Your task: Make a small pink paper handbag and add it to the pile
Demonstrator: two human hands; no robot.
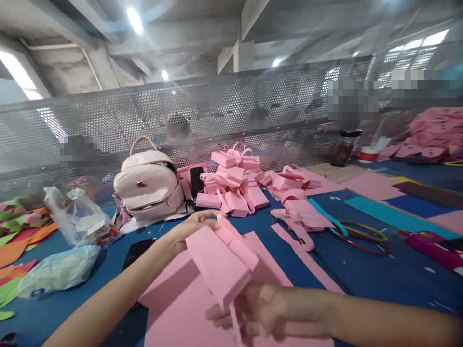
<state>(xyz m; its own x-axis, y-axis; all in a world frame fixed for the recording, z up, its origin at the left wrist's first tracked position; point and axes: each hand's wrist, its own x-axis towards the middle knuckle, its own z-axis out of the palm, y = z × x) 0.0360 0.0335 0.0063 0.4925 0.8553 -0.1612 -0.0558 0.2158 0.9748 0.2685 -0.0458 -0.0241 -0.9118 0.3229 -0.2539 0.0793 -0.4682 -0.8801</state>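
A small pink box-shaped bag [219, 262], seemingly of foam or felt sheet, is held tilted above pink sheets [173, 318] on the blue table. My left hand [197, 224] grips its far end, fingers bent over the edge. Around the near end my right hand [265, 308] is closed, somewhat blurred, with a narrow pink strip hanging beside its fingers. To the right lies a pink glue gun [294, 226] with its dark cord. Behind my hands rises a pile of similar pink bags [235, 180] with looped handles.
A pale pink backpack [150, 185] stands at the back left. Plastic bags [60, 270] and coloured pieces lie left; a black phone [137, 253] is near my left forearm. Rightward are colour sheets [398, 214], a magenta object [436, 248] and a jar [345, 148]. A perforated metal screen [224, 111] runs behind.
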